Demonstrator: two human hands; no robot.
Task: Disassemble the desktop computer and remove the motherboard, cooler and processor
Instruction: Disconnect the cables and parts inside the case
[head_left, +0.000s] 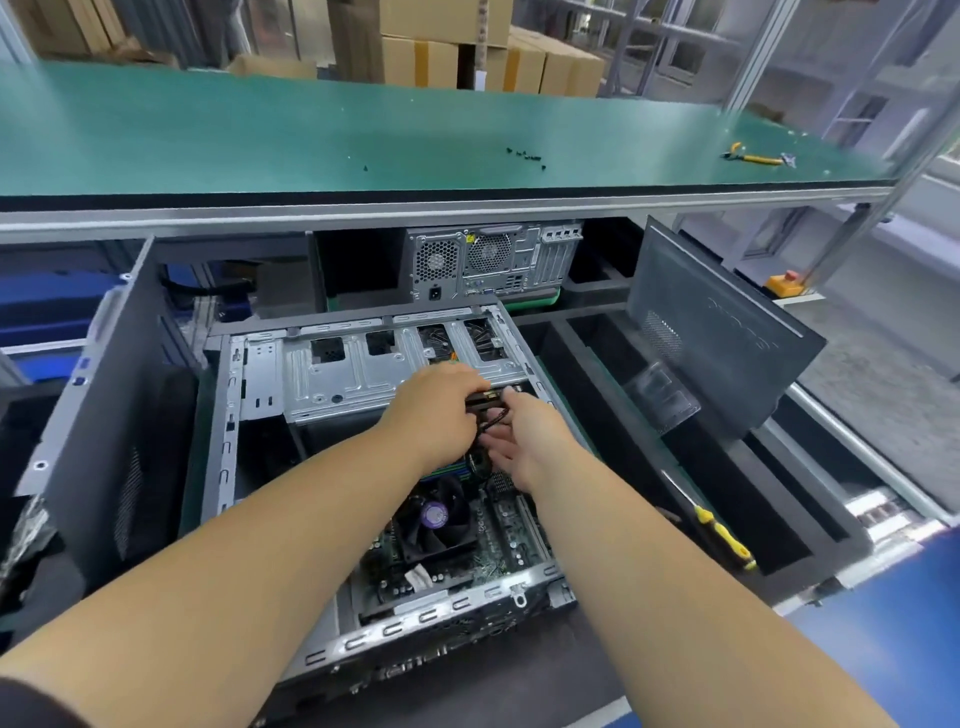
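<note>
Green-matted workbench (260, 135) spans the upper frame, loose screws (525, 155) and yellow-handled pliers (753, 157) lying on it. Below, at centre, the opened desktop case (260, 415) lies on its side, motherboard (511, 535) and cooler fan (435, 517) exposed at lower centre. Left hand (439, 410) and right hand (524, 441), fingers curled, grip a black cable connector (485, 401) beside the drive cage (353, 374). A yellow screwdriver (724, 540) rests at lower right.

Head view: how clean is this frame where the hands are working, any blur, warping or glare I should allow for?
Head view: the left hand and right hand are softly motion-blurred on the black cable connector; wide-angle distortion bows the green bench edge; lighting is even, without harsh glare on the metal drive cage; the cooler fan is reasonably sharp.
</note>
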